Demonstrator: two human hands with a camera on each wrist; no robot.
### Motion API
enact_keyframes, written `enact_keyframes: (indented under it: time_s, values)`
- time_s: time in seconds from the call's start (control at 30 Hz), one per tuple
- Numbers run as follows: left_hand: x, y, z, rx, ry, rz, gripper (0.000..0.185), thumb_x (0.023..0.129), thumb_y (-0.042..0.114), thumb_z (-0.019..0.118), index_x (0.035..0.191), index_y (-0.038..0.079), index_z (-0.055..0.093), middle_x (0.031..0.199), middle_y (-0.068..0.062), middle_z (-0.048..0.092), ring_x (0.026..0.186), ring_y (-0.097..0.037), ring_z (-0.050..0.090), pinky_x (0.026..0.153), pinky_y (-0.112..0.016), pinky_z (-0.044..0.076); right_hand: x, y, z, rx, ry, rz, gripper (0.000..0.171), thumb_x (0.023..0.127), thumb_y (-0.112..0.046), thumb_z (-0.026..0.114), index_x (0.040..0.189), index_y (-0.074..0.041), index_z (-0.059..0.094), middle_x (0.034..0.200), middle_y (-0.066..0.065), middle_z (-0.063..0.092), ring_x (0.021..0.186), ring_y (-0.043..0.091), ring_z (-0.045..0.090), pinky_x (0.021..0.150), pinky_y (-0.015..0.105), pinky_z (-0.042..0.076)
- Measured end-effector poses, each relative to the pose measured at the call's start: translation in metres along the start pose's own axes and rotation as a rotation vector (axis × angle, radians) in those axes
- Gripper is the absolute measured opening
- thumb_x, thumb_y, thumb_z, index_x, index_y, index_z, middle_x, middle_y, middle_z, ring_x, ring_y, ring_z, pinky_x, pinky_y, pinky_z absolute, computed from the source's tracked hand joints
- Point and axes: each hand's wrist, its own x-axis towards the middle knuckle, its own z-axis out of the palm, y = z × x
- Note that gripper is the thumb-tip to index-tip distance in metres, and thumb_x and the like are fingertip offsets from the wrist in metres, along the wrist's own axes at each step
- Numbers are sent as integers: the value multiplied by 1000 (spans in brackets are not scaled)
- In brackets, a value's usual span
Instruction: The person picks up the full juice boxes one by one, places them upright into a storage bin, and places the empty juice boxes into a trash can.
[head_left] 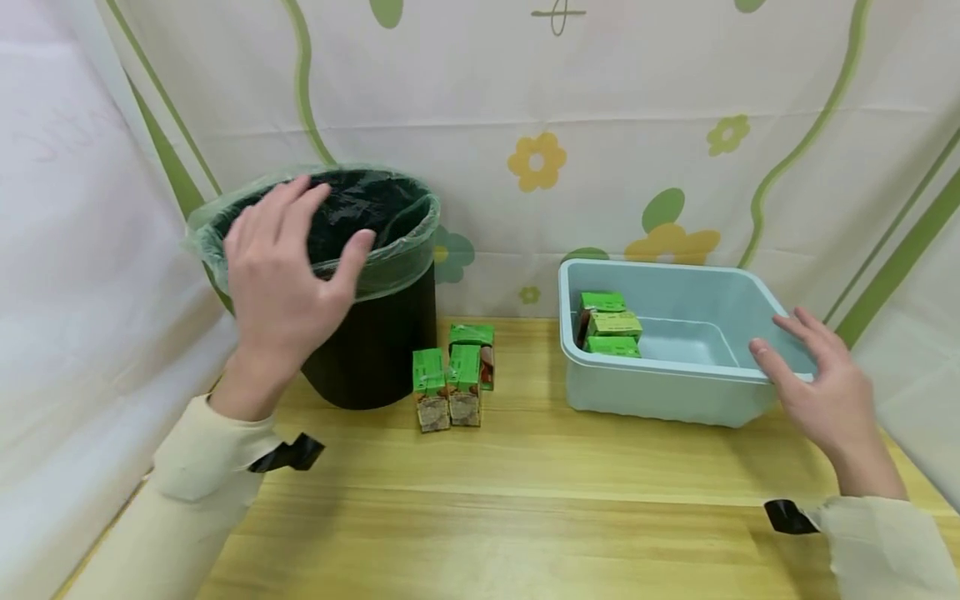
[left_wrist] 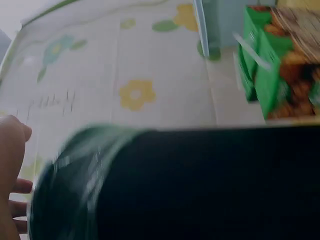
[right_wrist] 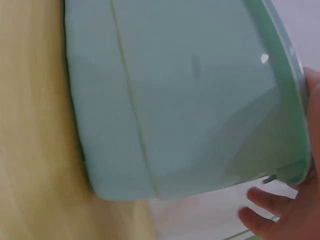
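The black bin (head_left: 360, 333) with its green liner stands near the rear left corner of the desk (head_left: 525, 500), and the left hand (head_left: 281, 275) hovers in front of its rim with fingers spread, holding nothing. Three green cartons (head_left: 453, 379) stand upright just right of the bin, nearer to this hand. The right hand (head_left: 817, 375), fingers straight, rests on the near right rim of the blue tub (head_left: 667, 400), which holds three more cartons (head_left: 609, 325) at its left end.

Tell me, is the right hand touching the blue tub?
Touching. In the head view the right hand lies with straight fingers over the blue tub's near right rim; the right wrist view shows the palm against that rim.
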Motion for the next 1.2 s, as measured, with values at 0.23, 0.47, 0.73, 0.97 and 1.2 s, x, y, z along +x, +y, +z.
enact_keyframes:
  time_s: [0.23,0.47,0.73,0.97,1.2]
  values:
    - [-15,-38,-25,-77,37,-123,71,99,60,61,142,3,66,154,-17,60,149,-38,49,130,-57,25,-3,-39,5,-37,78,-140,65,103,-35,67,162,-20,47,177,-5,25,165,45,16,127,76,7]
    - [-29,-64,-30,-183,2,-227,69,100,56,63,150,9,61,162,-9,53,155,-33,42,132,-51,23,-12,-93,44,98,188,-371,66,90,-19,83,152,-24,60,167,-6,47,158,15,39,130,31,28]
    - [-45,-89,-25,-261,-6,-267,66,102,58,60,154,18,57,167,-4,47,161,-24,32,135,-39,19,-19,-152,103,262,214,-658,69,79,-7,86,145,-10,66,149,11,66,143,17,60,120,19,41]
    - [-53,-95,-20,-286,62,-223,70,102,61,59,152,13,59,165,-10,49,163,-29,30,134,-34,19,-30,-179,149,293,58,-689,70,82,-12,90,146,-7,63,149,11,66,133,29,67,117,22,46]
    - [-54,-91,-20,-295,76,-222,73,102,60,60,153,8,57,165,-12,49,163,-29,31,134,-34,20,-35,-188,179,307,-3,-666,68,85,-19,90,147,-10,63,147,9,67,129,25,69,110,44,56]
